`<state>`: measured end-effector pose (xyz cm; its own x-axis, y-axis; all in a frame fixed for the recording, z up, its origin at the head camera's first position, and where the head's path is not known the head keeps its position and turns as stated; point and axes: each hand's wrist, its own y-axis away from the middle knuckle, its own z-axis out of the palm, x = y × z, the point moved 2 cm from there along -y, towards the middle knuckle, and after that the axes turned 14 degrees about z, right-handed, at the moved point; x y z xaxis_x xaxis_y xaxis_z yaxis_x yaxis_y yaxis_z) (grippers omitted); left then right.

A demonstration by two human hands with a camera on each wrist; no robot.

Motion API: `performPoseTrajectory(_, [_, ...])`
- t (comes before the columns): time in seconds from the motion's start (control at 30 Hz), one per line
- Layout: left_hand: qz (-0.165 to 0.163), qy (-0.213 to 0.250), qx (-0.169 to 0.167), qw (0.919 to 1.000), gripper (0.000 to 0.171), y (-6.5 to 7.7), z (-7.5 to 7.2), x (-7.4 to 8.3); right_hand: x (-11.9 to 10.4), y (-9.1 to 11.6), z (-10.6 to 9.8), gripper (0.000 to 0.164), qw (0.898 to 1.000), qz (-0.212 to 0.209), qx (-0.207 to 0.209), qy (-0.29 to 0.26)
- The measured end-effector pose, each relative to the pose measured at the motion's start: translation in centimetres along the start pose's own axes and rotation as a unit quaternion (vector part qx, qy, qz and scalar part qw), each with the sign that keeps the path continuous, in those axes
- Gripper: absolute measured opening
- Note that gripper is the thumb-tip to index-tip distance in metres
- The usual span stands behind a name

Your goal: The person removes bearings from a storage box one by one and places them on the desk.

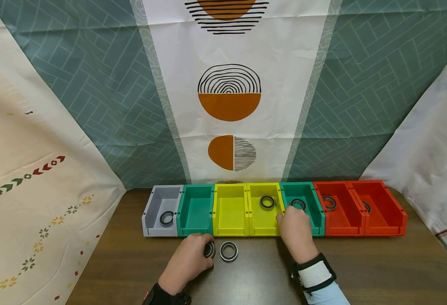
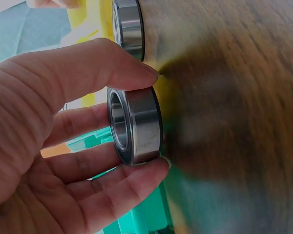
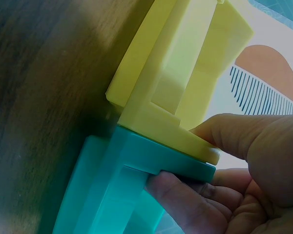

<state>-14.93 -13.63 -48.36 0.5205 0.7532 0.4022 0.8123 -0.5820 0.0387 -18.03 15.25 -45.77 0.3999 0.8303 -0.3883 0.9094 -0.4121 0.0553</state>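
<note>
My left hand (image 1: 189, 258) pinches a ball bearing (image 2: 145, 127) between thumb and fingers, low over the table in front of the bins. A second bearing (image 1: 229, 251) lies flat on the table just right of it. My right hand (image 1: 297, 232) is at the front of the right yellow bin (image 1: 264, 226) and the right green bin (image 1: 317, 220). In the right wrist view its thumb lies on the yellow side and its fingers on the green side, gripping the two adjoining walls. Another bearing (image 1: 298, 203) lies in that green bin, partly behind the hand.
The bins stand side by side. Bearings lie in the grey bin (image 1: 149, 222), the right yellow bin and both red bins (image 1: 343, 228). The left green bin (image 1: 195, 203) and left yellow bin (image 1: 230, 203) stand between. A patterned cloth (image 1: 311, 161) hangs behind the table (image 1: 124, 262).
</note>
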Motion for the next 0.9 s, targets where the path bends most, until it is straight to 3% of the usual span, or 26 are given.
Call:
performPoseTrajectory(0.43, [0.0, -0.004, 0.008, 1.0, 0.044, 0.0, 0.3, -0.1, 0.0, -0.1, 0.2, 0.032, 1.0, 0.007, 0.0, -0.003])
performPoseTrajectory(0.63, [0.003, 0.01, 0.015, 0.9998, 0.044, 0.2, 0.1, 0.1, 0.0, 0.1, 0.0, 0.028, 0.999, -0.022, 0.031, -0.007])
performPoseTrajectory(0.9, [0.009, -0.001, 0.061, 0.9981, 0.043, 0.8, -1.5, 0.2, 0.0, 0.2, -0.2, 0.028, 0.999, -0.029, 0.034, -0.011])
